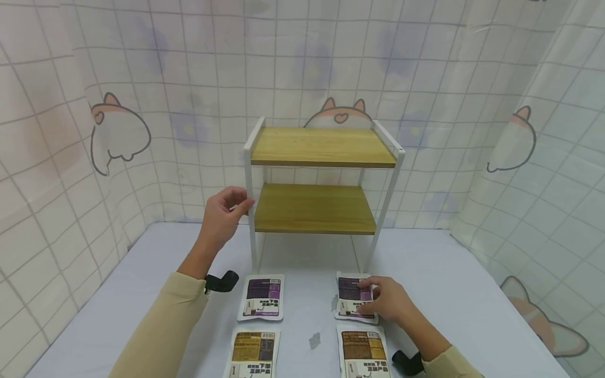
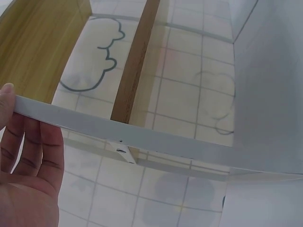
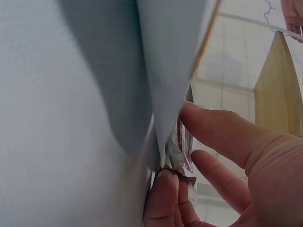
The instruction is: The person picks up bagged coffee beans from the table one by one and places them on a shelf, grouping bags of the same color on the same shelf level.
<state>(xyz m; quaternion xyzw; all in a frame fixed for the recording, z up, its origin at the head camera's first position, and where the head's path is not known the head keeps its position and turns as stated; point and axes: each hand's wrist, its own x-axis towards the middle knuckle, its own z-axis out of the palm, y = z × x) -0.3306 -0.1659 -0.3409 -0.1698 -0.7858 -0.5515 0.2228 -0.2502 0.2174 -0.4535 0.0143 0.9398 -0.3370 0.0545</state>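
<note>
A two-tier rack (image 1: 321, 178) with wooden shelves and a white metal frame stands at the back of the table. My left hand (image 1: 240, 206) grips its front left post (image 2: 142, 137), with the fingers (image 2: 33, 151) curled behind the bar. Four flat pouches lie in front of the rack. My right hand (image 1: 367, 300) rests on the right purple pouch (image 1: 348, 294). In the right wrist view its thumb and fingers (image 3: 213, 130) pinch the pouch's edge (image 3: 182, 153) just off the table. The left purple pouch (image 1: 261, 297) lies untouched.
Two brown-labelled pouches lie nearest me, one on the left (image 1: 252, 354) and one on the right (image 1: 364, 356). The pale blue table (image 1: 472, 304) is walled by checked curtains (image 1: 71, 157) on three sides. Both rack shelves are bare.
</note>
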